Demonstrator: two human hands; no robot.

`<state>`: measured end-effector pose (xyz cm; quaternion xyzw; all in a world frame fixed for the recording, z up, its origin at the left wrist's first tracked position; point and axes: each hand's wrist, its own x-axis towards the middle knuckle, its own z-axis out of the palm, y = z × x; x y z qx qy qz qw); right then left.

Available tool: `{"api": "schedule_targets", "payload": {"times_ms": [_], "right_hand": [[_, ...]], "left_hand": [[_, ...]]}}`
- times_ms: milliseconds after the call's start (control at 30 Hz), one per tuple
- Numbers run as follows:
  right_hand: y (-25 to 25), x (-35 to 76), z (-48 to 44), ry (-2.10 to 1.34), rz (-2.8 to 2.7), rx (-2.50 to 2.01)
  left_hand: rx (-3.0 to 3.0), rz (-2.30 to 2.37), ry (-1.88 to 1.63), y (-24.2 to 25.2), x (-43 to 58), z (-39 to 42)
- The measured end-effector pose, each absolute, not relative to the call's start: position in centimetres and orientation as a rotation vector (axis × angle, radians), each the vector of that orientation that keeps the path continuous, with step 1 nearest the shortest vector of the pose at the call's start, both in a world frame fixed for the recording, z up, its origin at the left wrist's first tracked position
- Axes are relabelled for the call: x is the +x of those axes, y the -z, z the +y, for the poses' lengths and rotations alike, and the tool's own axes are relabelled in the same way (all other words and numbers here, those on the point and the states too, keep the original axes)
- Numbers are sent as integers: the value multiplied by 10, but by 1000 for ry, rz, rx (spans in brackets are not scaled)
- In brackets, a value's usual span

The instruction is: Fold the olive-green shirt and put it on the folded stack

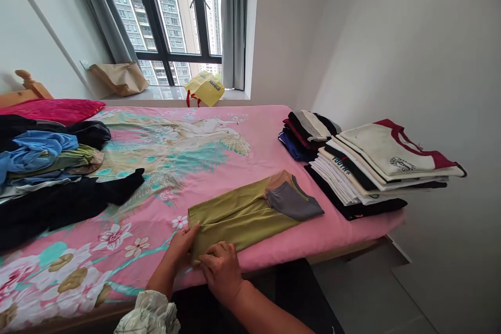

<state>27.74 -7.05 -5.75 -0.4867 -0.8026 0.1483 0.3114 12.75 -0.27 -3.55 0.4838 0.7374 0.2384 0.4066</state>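
An olive-green shirt [235, 214] with grey and brown panels at its neck end lies folded into a long strip near the bed's front edge. Its neckline points right, and its hem end is nearest me. My left hand [183, 244] grips the hem end at its left corner, the thumb on top and the other fingers partly hidden. Closer to the bed's edge, my right hand [223, 270] pinches the near corner of the same end with curled fingers.
Neatly folded shirts [352, 167] stand in a tall stack at the bed's right end, beside a lower pile of dark folded clothes [299, 135]. Loose clothes [50, 162] are heaped at left, near a red pillow [55, 110]. A paper bag [119, 78] and yellow bag [205, 88] rest on the windowsill.
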Motion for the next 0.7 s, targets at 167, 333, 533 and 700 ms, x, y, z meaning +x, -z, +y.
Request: {"api": "schedule_targets", "payload": {"times_ms": [167, 333, 533, 700], "right_hand": [[60, 275, -69, -345, -2112, -1328], [60, 271, -71, -323, -2142, -1322], [46, 266, -90, -428, -2229, -1097], [32, 356, -76, -328, -1894, -1259]], "left_hand": [[1338, 2189, -552, 40, 143, -5], [1501, 2229, -511, 39, 146, -15], [1633, 2287, -397, 39, 107, -29], [1633, 2320, -337, 37, 86, -32]]}}
